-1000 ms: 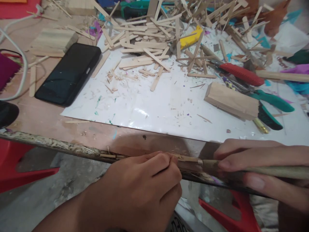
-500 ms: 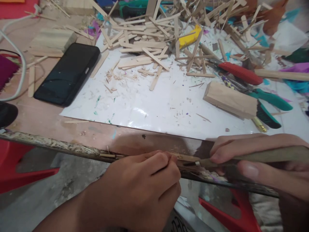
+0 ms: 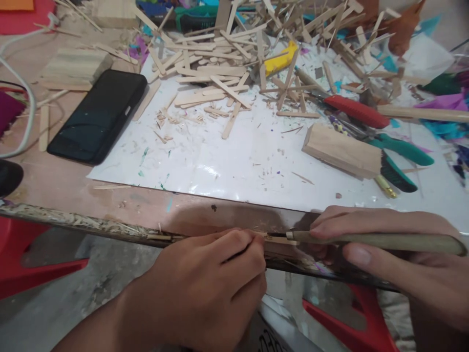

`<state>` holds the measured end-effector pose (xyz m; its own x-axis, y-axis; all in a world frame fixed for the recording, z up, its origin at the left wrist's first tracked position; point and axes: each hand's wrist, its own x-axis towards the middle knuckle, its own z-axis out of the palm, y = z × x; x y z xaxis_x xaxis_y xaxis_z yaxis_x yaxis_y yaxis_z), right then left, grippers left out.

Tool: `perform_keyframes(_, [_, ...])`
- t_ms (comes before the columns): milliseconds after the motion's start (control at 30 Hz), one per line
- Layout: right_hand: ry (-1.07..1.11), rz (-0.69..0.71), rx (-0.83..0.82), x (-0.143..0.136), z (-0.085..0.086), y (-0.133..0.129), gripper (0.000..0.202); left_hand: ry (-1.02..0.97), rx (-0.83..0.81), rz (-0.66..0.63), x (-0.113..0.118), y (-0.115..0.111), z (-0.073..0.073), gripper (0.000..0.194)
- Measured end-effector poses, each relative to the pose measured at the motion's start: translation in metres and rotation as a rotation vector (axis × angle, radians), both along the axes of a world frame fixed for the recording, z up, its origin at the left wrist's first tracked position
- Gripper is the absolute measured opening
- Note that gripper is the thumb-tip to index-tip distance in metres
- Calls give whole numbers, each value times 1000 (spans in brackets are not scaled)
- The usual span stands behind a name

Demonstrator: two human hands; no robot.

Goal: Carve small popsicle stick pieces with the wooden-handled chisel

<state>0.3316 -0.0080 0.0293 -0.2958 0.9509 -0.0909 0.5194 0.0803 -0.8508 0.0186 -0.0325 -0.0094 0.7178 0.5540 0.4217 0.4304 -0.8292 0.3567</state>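
At the table's near edge, my left hand (image 3: 216, 274) is closed, fingers pinched on a thin wooden craft stick (image 3: 286, 240) that lies along the edge. Part of the stick shows to the right of my fingertips, with small dark marks on it. My right hand (image 3: 399, 276) grips a carving tool (image 3: 381, 240) by its long wooden handle, thumb below and fingers above. The tool lies nearly level, its metal ferrule pointing left over the stick. Its thin tip is close to my left fingertips; whether it touches the wood I cannot tell.
A white sheet (image 3: 205, 161) carries a heap of craft sticks (image 3: 216, 73), shavings, a wood block (image 3: 342, 151), green-handled pliers (image 3: 403, 149) and a red-handled tool (image 3: 357, 111). Left lies a black phone (image 3: 98, 117) near a white cable (image 3: 31, 93). Red stools (image 3: 348, 318) stand below.
The carving tool has moved left along the stick and turned more level, its whole handle now showing. My left hand keeps its pinch; the view has shifted slightly.
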Motion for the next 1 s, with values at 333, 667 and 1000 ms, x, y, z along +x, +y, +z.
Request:
perform_keyframes(333, [19, 42, -16, 3, -1, 2, 15, -1, -9, 42, 3, -6, 0, 28])
perform_keyframes(667, [57, 58, -76, 3, -1, 3, 12, -5, -20, 20, 2, -3, 0, 33])
perform_keyframes(1000, [41, 45, -27, -2, 2, 9, 12, -39, 9, 3, 2, -6, -3, 35])
